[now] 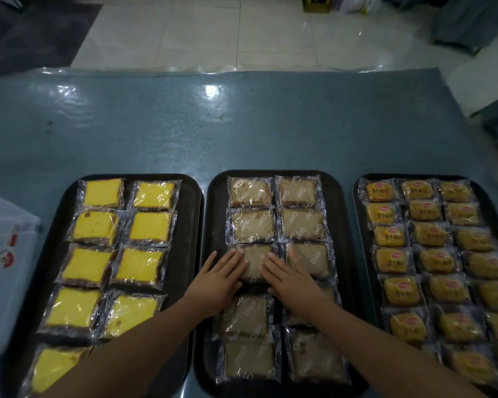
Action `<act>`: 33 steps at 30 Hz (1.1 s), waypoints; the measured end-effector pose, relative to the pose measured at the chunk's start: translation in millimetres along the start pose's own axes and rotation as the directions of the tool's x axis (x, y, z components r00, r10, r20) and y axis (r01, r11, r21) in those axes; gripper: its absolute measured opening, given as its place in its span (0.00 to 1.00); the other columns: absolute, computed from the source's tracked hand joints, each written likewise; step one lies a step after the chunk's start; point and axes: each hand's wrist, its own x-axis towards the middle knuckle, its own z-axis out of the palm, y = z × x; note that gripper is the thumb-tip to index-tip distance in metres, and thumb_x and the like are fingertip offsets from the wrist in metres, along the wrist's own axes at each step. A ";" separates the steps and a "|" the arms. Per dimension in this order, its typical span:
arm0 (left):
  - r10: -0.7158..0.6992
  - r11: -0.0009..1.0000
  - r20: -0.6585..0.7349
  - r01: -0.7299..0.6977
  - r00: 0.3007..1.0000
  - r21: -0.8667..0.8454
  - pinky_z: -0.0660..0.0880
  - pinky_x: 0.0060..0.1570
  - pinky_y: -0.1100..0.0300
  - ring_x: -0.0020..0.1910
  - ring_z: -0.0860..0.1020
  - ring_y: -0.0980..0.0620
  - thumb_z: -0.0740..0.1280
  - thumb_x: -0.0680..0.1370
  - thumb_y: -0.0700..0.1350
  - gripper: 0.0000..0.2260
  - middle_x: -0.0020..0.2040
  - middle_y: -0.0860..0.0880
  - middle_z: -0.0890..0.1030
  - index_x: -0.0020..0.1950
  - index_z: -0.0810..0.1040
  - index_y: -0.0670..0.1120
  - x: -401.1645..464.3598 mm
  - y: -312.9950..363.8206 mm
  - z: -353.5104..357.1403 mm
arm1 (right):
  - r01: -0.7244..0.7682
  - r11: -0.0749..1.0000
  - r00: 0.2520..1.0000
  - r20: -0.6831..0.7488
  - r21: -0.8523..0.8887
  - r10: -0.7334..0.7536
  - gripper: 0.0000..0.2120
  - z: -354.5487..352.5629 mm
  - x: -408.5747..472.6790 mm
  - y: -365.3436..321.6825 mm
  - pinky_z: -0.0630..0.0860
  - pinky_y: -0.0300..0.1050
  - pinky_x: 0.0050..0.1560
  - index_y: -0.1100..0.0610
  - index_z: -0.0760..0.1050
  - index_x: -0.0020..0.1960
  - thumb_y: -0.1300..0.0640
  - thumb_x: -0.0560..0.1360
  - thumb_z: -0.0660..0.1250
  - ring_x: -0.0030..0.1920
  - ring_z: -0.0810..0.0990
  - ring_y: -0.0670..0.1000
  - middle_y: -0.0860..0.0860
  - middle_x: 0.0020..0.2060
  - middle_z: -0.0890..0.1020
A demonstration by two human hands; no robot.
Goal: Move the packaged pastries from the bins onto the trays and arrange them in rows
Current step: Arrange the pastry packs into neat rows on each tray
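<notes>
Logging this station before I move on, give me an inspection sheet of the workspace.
Surface: blue table, glossy.
Job's things: left tray, yellow cakes in two columns; middle tray, brown cakes in two columns; right tray, small buns in three columns.
Clutter: clear bin at left edge.
Hands: left hand and right hand flat on middle tray's third row, fingers straight.
Cables: nothing seen.
Surroundings: tiled floor, dark mat.

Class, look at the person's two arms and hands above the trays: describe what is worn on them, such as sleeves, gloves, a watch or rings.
Nothing is worn. The left hand and right hand are bare, with no gloves, and no rings or watch show. Both forearms are uncovered down to the picture's bottom edge, so no sleeve shows.
</notes>
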 end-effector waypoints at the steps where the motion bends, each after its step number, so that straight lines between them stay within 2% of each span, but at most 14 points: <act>1: 0.009 1.000 -0.011 -0.009 1.000 -0.007 0.51 0.75 0.44 0.80 0.56 0.48 0.52 0.84 0.56 0.26 0.82 0.49 0.57 0.82 0.58 0.49 -4.9 3.9 -0.3 | 0.023 1.000 1.000 -0.004 0.009 -0.023 0.31 0.3 -6.2 -4.9 0.52 0.67 0.73 0.56 0.63 0.77 0.46 0.79 0.67 0.78 0.60 0.56 0.56 0.77 0.65; 3: 0.054 0.999 -0.023 -0.054 0.998 -0.004 0.49 0.76 0.45 0.81 0.55 0.49 0.53 0.85 0.56 0.26 0.82 0.49 0.56 0.82 0.58 0.48 -20.3 13.3 2.8 | 0.086 0.996 0.996 -0.005 0.024 -0.086 0.30 3.8 -21.4 -18.3 0.52 0.66 0.74 0.55 0.60 0.78 0.46 0.81 0.64 0.79 0.57 0.56 0.55 0.79 0.62; 6: 0.120 0.993 0.002 -0.120 0.993 -0.007 0.51 0.76 0.45 0.81 0.54 0.50 0.54 0.85 0.57 0.26 0.82 0.48 0.56 0.82 0.58 0.49 -50.7 24.0 12.4 | 0.178 0.984 0.984 -0.003 0.028 -0.178 0.24 13.2 -43.3 -41.4 0.53 0.65 0.74 0.52 0.63 0.77 0.45 0.83 0.56 0.79 0.60 0.54 0.53 0.78 0.65; 9: 0.135 0.991 0.009 -0.134 0.991 -0.028 0.52 0.76 0.45 0.81 0.54 0.49 0.53 0.85 0.59 0.25 0.82 0.49 0.57 0.81 0.59 0.51 -80.1 28.2 21.7 | 0.232 0.973 0.971 0.056 0.022 -0.233 0.26 19.4 -57.7 -56.4 0.51 0.66 0.73 0.51 0.63 0.77 0.42 0.83 0.49 0.78 0.60 0.54 0.53 0.78 0.65; 12: 0.153 0.988 0.022 -0.153 0.988 -0.014 0.53 0.75 0.45 0.81 0.55 0.50 0.54 0.85 0.60 0.26 0.81 0.50 0.59 0.81 0.60 0.53 -100.4 30.9 28.2 | 0.233 0.972 0.971 0.058 -0.003 -0.232 0.26 19.2 -62.9 -58.1 0.52 0.67 0.72 0.50 0.64 0.77 0.42 0.82 0.48 0.78 0.61 0.54 0.53 0.77 0.66; 15: 0.163 0.986 0.016 -0.163 0.986 0.015 0.54 0.75 0.44 0.80 0.57 0.49 0.56 0.84 0.56 0.25 0.81 0.49 0.61 0.81 0.62 0.52 -102.1 35.2 29.3 | 0.226 0.974 0.973 0.056 -0.012 -0.225 0.25 18.4 -63.8 -56.2 0.53 0.69 0.71 0.50 0.66 0.76 0.44 0.81 0.56 0.78 0.63 0.55 0.54 0.76 0.68; 18: 0.160 0.987 0.026 -0.161 0.987 0.025 0.54 0.74 0.43 0.80 0.58 0.48 0.57 0.83 0.54 0.25 0.81 0.49 0.61 0.80 0.62 0.52 -92.9 41.0 26.9 | 0.181 0.983 0.983 0.037 -0.010 -0.181 0.29 17.6 -65.0 -51.5 0.53 0.68 0.72 0.50 0.66 0.75 0.44 0.77 0.68 0.77 0.64 0.55 0.54 0.75 0.69; 22: 0.141 0.990 0.050 -0.143 0.989 0.022 0.51 0.75 0.42 0.81 0.51 0.49 0.60 0.83 0.52 0.28 0.82 0.49 0.55 0.82 0.56 0.53 -82.2 45.8 26.9 | 0.172 0.984 0.985 0.015 -0.037 -0.171 0.27 15.1 -69.4 -43.2 0.47 0.68 0.74 0.50 0.64 0.77 0.46 0.79 0.63 0.78 0.62 0.55 0.54 0.76 0.68; 26: 0.119 0.992 0.051 -0.120 0.992 0.028 0.52 0.74 0.40 0.81 0.50 0.48 0.61 0.82 0.52 0.30 0.83 0.49 0.52 0.82 0.54 0.53 -78.9 44.6 27.1 | 0.154 0.988 0.987 0.042 -0.032 -0.153 0.36 15.3 -65.6 -39.0 0.48 0.68 0.74 0.50 0.65 0.76 0.50 0.72 0.75 0.78 0.61 0.55 0.54 0.77 0.66; 33: 0.096 0.994 0.019 -0.097 0.995 0.040 0.53 0.73 0.38 0.81 0.51 0.46 0.66 0.79 0.51 0.35 0.83 0.48 0.52 0.83 0.53 0.52 -82.7 46.3 28.2 | 0.108 0.994 0.993 0.043 -0.007 -0.107 0.38 15.0 -64.2 -45.0 0.47 0.69 0.74 0.49 0.67 0.76 0.53 0.69 0.78 0.78 0.60 0.56 0.53 0.77 0.66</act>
